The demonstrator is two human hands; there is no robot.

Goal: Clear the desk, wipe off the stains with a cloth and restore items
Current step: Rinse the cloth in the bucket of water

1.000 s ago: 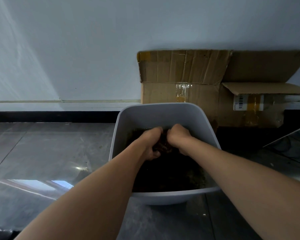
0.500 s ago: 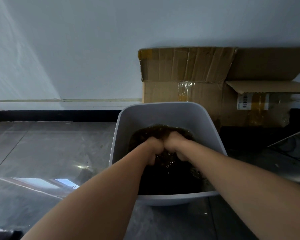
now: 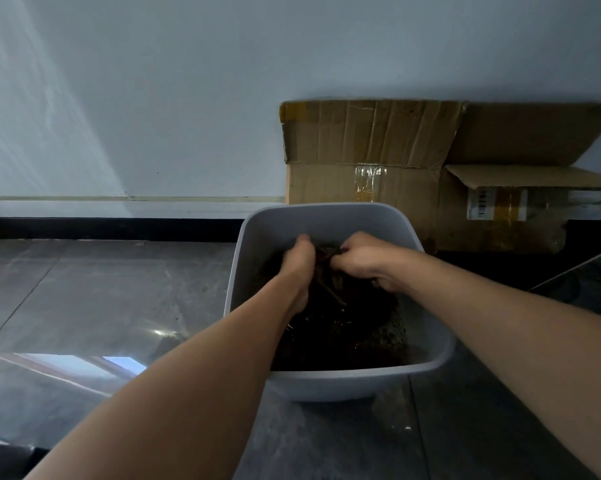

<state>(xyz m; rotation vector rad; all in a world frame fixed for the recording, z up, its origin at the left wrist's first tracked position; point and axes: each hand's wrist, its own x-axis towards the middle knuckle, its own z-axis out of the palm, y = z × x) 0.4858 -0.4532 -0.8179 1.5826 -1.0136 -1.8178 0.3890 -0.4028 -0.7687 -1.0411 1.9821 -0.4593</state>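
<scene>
The left hand (image 3: 300, 263) and the right hand (image 3: 363, 263) are close together inside the grey basin (image 3: 326, 221). Each has its fingers curled tight round a bunch of the dark cloth (image 3: 328, 268). The cloth spans the short gap between them, side to side. Its bulk hangs below, toward the person, in what looks like dark water. Neither hand is nearer, so a wringing twist would likely turn on that shared stretch. A cardboard box (image 3: 378, 181) stands behind the basin.

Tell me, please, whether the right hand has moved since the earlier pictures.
Yes: the right hand has drawn rightward, apart from the left hand, and nearer the far rim of the grey basin, gripping the dark cloth.
</scene>
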